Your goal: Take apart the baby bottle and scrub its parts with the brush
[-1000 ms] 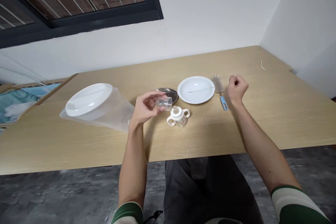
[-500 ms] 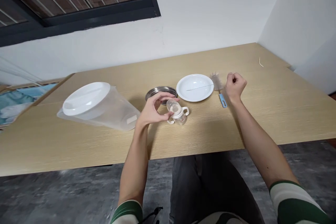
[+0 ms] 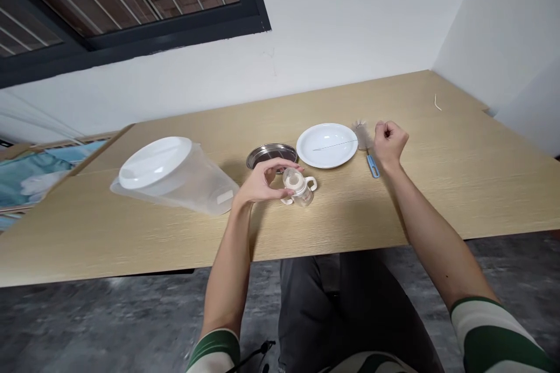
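Note:
My left hand [image 3: 262, 182] is curled with thumb and fingers around the clear domed cap on top of a small baby bottle [image 3: 305, 197]. The bottle stands on the table, slightly tilted in view, with two white side handles. My right hand [image 3: 391, 143] is a fist resting at the right; whatever it may hold is hidden. Close beside the fist lies a bottle brush [image 3: 371, 164] with a blue handle and pale bristles. A white plate [image 3: 328, 158] sits left of the brush, with a thin wire-like rod [image 3: 335, 145] across it.
A round metal tray [image 3: 271, 148] lies behind my left hand. At the left a large translucent pitcher [image 3: 192, 178] with a white lid [image 3: 155, 162] lies on its side. A small bent white straw [image 3: 436, 104] is far right. The table's front edge [image 3: 306, 257] is near me.
My left hand has lowered the clear cap, which was tilted above the bottle, onto the bottle's top. My right fist has barely moved. The view has shifted slightly.

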A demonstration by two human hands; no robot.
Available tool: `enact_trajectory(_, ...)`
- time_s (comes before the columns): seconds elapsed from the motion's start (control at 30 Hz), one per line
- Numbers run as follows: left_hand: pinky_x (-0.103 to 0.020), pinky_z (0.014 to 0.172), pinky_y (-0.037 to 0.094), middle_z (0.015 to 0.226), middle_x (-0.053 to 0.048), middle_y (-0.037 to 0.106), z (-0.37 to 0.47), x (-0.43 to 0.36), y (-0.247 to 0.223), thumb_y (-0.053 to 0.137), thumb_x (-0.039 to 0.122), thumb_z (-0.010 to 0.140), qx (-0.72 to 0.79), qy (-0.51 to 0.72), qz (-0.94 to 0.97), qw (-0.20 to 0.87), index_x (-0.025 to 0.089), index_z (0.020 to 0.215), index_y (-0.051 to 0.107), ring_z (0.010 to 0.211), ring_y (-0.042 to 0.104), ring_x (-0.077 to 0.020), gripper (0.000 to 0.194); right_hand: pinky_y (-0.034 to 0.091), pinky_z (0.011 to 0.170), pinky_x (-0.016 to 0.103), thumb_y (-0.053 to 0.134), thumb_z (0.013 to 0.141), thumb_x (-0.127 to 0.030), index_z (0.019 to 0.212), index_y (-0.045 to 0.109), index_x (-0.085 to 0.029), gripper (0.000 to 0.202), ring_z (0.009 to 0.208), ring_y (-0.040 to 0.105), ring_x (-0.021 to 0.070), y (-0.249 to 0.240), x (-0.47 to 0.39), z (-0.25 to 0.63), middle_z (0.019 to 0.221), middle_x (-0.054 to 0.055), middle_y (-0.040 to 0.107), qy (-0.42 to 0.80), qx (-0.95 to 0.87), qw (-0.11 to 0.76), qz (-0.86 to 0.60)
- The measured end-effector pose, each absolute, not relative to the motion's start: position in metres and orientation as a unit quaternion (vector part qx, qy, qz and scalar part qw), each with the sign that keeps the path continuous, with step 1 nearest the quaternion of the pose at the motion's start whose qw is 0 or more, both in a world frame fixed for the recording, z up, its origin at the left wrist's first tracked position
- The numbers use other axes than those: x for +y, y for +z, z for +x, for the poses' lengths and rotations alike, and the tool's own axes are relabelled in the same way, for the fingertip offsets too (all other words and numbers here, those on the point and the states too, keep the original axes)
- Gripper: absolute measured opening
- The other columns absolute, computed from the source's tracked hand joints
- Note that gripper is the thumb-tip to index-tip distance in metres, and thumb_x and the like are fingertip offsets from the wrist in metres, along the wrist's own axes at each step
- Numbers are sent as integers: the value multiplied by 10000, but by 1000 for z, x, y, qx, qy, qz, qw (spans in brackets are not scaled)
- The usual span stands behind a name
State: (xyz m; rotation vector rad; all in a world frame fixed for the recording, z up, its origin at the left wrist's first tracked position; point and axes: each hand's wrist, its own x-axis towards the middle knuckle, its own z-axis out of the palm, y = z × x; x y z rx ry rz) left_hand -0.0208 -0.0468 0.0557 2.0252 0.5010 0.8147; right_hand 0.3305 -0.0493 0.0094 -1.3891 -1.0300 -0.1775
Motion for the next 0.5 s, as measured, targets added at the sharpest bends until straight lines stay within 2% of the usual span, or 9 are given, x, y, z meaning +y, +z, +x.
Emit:
enact_trajectory(0.13,-425,1017,507,1272,-176,707,-23,-43,55,943,229,572,203,317,805,459,197,1223,702,1220,648,-319,695,224,562,282,512,918,-337,552,275,-232,449,532,251,87,8,-50,331,529,-80,233,-72,-454,639,-617)
enact_trajectory(0.27,-443,1036,497,1349,-173,660,-23,-42,56,957,248,549,225,262,812,470,214,1291,666,1218,640,-310,798,226,560,280,504,930,-387,560,279,-231,460,537,255,88,9,-51,330,534,-76,238,-67,-460,633,-619)
enact_trajectory(0.37,-439,1006,516,1287,-159,688,-21,-43,54,949,265,562,234,215,817,482,197,1281,659,1161,669,-292,779,230,559,280,500,939,-407,565,275,-232,470,537,260,88,12,-54,325,538,-73,245,-71,-468,634,-611)
enact_trajectory(0.5,-393,873,563,1103,-127,743,-17,-42,49,939,284,570,247,196,812,491,161,1139,700,984,714,-257,629,242,548,285,495,951,-441,570,257,-240,491,526,261,92,14,-62,308,534,-70,250,-58,-493,635,-592)
